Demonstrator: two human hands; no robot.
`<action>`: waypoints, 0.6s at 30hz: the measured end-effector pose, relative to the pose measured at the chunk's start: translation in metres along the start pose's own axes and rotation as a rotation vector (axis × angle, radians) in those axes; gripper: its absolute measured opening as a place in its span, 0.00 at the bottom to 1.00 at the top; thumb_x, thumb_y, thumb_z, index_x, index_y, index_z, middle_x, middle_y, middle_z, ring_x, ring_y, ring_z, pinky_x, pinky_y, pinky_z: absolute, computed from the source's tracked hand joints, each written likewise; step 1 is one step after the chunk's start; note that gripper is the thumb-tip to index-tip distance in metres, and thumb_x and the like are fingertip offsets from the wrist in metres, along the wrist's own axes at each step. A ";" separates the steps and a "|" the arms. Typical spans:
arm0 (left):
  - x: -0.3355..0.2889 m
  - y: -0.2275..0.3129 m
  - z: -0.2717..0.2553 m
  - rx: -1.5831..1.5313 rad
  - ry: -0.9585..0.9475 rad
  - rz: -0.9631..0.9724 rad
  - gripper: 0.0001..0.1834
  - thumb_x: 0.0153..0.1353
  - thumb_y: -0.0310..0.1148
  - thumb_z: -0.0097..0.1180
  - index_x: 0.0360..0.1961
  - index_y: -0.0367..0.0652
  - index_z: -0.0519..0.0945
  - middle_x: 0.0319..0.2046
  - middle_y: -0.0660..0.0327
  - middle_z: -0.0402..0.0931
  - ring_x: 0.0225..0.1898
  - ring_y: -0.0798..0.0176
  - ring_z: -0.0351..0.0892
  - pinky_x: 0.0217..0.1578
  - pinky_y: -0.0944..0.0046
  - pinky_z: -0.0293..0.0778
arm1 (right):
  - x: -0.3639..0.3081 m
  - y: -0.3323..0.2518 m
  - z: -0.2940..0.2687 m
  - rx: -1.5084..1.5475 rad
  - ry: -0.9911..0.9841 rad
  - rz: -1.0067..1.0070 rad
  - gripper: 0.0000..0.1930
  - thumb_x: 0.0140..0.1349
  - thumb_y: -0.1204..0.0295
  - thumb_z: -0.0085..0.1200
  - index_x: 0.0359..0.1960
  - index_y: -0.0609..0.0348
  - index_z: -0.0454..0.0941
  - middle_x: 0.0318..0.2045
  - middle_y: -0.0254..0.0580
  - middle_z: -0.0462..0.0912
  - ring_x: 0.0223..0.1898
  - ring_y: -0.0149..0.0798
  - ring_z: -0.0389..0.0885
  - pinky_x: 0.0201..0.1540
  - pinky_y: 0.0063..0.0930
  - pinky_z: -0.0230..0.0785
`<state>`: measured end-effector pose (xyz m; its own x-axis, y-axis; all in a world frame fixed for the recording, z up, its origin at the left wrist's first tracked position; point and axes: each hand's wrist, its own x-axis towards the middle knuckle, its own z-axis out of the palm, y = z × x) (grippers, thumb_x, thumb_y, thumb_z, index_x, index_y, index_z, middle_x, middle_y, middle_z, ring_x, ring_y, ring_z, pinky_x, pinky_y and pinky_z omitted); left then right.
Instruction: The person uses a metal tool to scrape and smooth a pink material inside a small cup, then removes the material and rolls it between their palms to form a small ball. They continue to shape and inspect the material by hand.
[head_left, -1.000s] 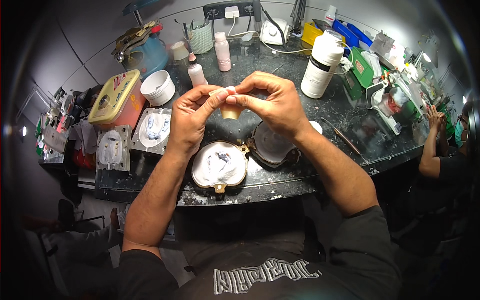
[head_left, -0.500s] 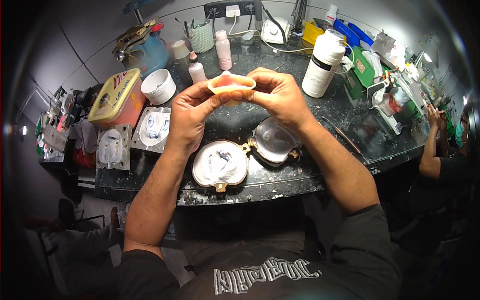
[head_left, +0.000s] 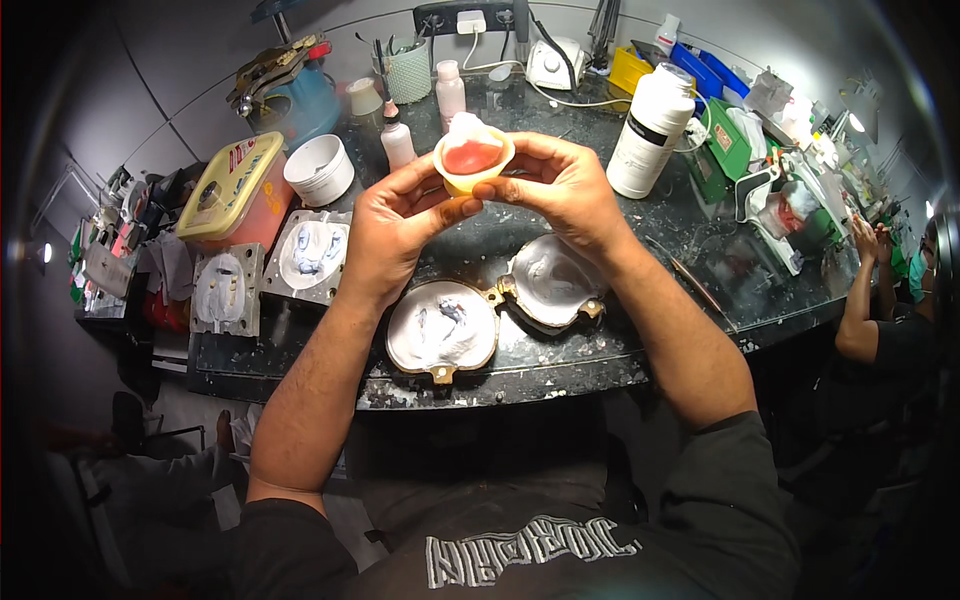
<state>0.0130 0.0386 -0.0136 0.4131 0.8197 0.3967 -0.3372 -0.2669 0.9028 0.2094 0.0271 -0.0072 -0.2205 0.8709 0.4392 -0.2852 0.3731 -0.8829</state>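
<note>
Both hands hold a small pale-yellow cup above the middle of the bench. My left hand grips its left side and my right hand its right side, the thumbs meeting at the near wall. Its mouth faces me, showing glossy pinkish-red material inside and a white mass at the far rim. Below the hands, on the bench, lie two metal flask halves filled with white plaster. The left half bears a dark-stained arch-shaped impression; the right half has a smoother hollow.
Two plaster-filled metal blocks lie at left, beside a white tub and a yellow-lidded box. Small bottles stand behind the cup, a large white bottle at right. A slim tool lies rightward; a co-worker's hands show far right.
The cup has tipped toward me, and its mouth looks rounder instead of narrow. Red material and the white mass inside now show. Both hands keep their hold on it.
</note>
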 end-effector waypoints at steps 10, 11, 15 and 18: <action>-0.001 -0.006 -0.012 0.078 0.032 -0.012 0.18 0.56 0.22 0.66 0.50 0.35 0.81 0.44 0.58 0.83 0.46 0.67 0.81 0.52 0.68 0.77 | -0.002 0.007 -0.002 -0.069 -0.007 0.030 0.11 0.61 0.77 0.62 0.44 0.68 0.81 0.40 0.41 0.86 0.42 0.30 0.84 0.50 0.25 0.76; -0.001 -0.004 -0.012 0.109 0.015 -0.016 0.17 0.57 0.23 0.66 0.49 0.35 0.81 0.43 0.59 0.83 0.45 0.68 0.81 0.51 0.69 0.76 | -0.002 0.006 -0.004 -0.076 -0.020 0.034 0.10 0.61 0.76 0.61 0.43 0.68 0.81 0.39 0.40 0.86 0.41 0.30 0.84 0.49 0.25 0.77; -0.002 0.003 -0.011 0.340 -0.033 0.107 0.15 0.58 0.27 0.66 0.47 0.36 0.82 0.41 0.61 0.83 0.43 0.70 0.81 0.47 0.70 0.76 | -0.002 0.007 -0.003 -0.067 -0.032 0.005 0.09 0.63 0.74 0.60 0.41 0.67 0.81 0.36 0.40 0.86 0.38 0.28 0.83 0.44 0.23 0.78; -0.005 0.003 -0.009 0.404 0.052 0.153 0.14 0.61 0.31 0.65 0.46 0.37 0.83 0.40 0.63 0.84 0.41 0.72 0.80 0.44 0.71 0.74 | -0.004 0.001 0.004 -0.119 -0.022 0.045 0.08 0.64 0.72 0.60 0.40 0.66 0.81 0.35 0.39 0.86 0.37 0.27 0.83 0.42 0.22 0.77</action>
<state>0.0025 0.0379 -0.0146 0.3374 0.7772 0.5312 -0.0284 -0.5556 0.8310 0.2065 0.0226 -0.0098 -0.2517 0.8808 0.4010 -0.1619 0.3702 -0.9147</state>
